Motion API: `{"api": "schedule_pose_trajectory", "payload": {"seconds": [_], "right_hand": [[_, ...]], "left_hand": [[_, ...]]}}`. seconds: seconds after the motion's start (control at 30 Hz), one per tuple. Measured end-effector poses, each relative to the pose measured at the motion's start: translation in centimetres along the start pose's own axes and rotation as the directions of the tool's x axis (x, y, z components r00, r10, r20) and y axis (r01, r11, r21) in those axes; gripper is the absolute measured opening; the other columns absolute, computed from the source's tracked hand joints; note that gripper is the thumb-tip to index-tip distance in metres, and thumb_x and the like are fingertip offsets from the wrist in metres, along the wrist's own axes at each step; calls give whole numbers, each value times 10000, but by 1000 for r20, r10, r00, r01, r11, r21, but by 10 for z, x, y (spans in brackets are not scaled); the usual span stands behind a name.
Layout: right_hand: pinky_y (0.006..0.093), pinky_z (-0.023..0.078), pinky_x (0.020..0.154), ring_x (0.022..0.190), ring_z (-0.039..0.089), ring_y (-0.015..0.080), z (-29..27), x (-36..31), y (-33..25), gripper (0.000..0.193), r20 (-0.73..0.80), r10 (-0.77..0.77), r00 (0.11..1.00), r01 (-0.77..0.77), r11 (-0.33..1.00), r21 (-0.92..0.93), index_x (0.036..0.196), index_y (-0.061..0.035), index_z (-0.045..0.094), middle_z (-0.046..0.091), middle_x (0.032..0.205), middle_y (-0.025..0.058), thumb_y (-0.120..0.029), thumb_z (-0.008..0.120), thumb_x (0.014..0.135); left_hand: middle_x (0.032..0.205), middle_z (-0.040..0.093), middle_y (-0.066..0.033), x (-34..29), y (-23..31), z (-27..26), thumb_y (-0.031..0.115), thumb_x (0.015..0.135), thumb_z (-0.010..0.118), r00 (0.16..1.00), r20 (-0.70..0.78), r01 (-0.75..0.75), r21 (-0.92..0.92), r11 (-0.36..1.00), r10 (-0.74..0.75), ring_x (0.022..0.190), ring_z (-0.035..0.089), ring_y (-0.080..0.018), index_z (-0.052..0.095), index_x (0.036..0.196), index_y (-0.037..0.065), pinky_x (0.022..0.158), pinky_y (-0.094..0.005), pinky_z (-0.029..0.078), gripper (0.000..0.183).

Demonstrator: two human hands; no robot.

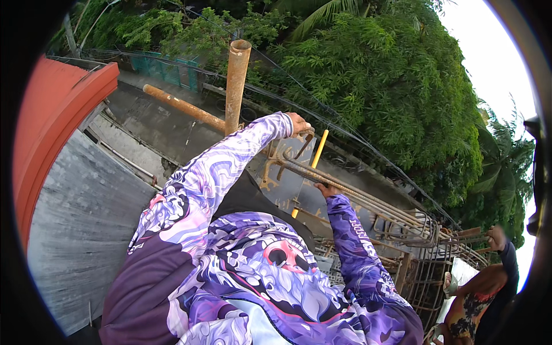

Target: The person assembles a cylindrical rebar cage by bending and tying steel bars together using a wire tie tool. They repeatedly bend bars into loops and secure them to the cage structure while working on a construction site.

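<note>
My left hand (298, 123) reaches far forward, its fingers curled at the hooked end of a rebar (306, 145). The fingertips are partly hidden. My right hand (328, 189) is closed against the underside of a bundle of long ribbed rebars (351, 192), which runs off to the right. Beneath the hooked ends is a grey metal panel (282, 190) with rusty yellow patches. A yellow bar (319, 148) stands up between my hands, behind the bundle.
Rusty scaffold pipes (237, 86) rise beside my left forearm. A rebar cage (428, 276) lies at the right, where another person's hand (495, 238) grips near the bars. Overhead wires (368, 142) cross behind; a red-edged roof (69, 98) is at the left.
</note>
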State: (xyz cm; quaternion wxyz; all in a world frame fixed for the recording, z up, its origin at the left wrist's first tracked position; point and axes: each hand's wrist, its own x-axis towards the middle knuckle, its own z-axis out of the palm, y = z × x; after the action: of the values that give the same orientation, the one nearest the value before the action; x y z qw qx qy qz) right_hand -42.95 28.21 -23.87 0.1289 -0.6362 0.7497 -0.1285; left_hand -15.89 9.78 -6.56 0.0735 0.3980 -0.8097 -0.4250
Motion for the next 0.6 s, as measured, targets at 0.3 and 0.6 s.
{"api": "schedule_pose_trajectory", "payload": {"seconds": [0.3, 0.6], "right_hand": [[430, 462, 822, 958, 586, 342, -6, 0, -13, 459, -47, -12, 999, 11, 1000, -10, 1018, -100, 606, 637, 958, 147, -453, 678, 734], [429, 488, 735, 841, 616, 346, -12, 7, -22, 408, -84, -95, 992, 103, 990, 92, 962, -108, 591, 647, 856, 134, -407, 715, 713]], "left_hand": [[639, 549, -25, -63, -7, 17, 429, 928, 433, 981, 77, 193, -459, 867, -177, 450, 474, -130, 615, 1049, 44, 432, -298, 415, 443], [893, 607, -141, -144, -26, 97, 306, 914, 504, 983, -173, -18, -403, 915, -57, 741, 601, -219, 517, 1203, 89, 638, -308, 486, 362]]}}
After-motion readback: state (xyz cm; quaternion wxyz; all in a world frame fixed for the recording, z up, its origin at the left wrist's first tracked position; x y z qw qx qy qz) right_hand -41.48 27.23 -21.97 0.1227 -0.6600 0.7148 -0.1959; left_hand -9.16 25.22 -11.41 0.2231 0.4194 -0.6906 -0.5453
